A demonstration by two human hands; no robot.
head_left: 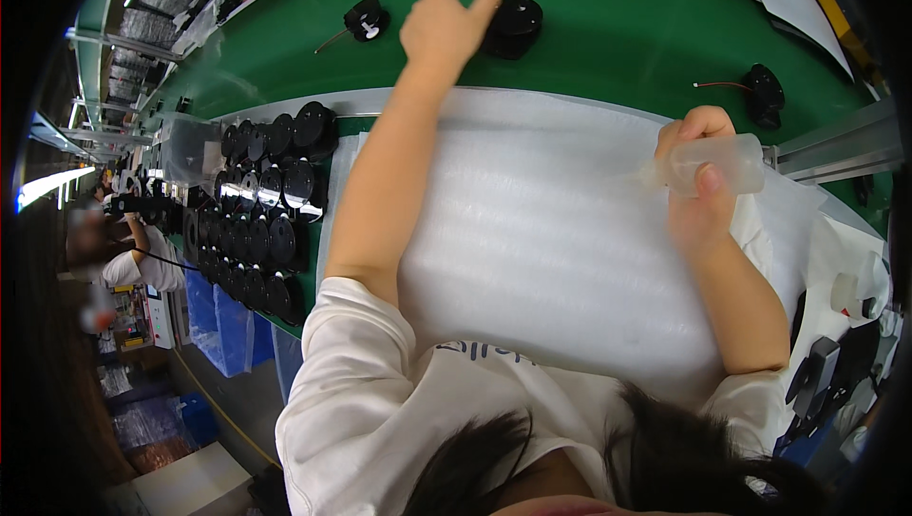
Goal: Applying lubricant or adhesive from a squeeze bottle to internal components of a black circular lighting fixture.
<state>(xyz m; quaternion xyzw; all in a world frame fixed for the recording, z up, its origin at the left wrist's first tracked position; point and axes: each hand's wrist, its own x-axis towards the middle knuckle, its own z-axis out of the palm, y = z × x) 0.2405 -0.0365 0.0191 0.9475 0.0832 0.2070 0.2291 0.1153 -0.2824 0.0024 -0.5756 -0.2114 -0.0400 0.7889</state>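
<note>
My left hand (443, 29) reaches out over the green conveyor belt (608, 12), its fingers apart with nothing in them. Just right of it stands a glossy black round housing (516, 22); whether the hand touches it I cannot tell. To the hand's left lies a smaller black part (366, 19) with a white spot and a thin wire. My right hand (701, 202) is wrapped round a translucent plastic squeeze bottle (727, 163), tilted on its side with its narrow tip pointing left, above the white foam sheet (551, 250).
Several rows of black round housings (271, 193) stand at the left. Another black part (763, 96) with a red wire sits on the belt at the right, near a metal rail (841, 143). Black devices (817, 373) lie at the lower right. Another person (142, 255) works far left.
</note>
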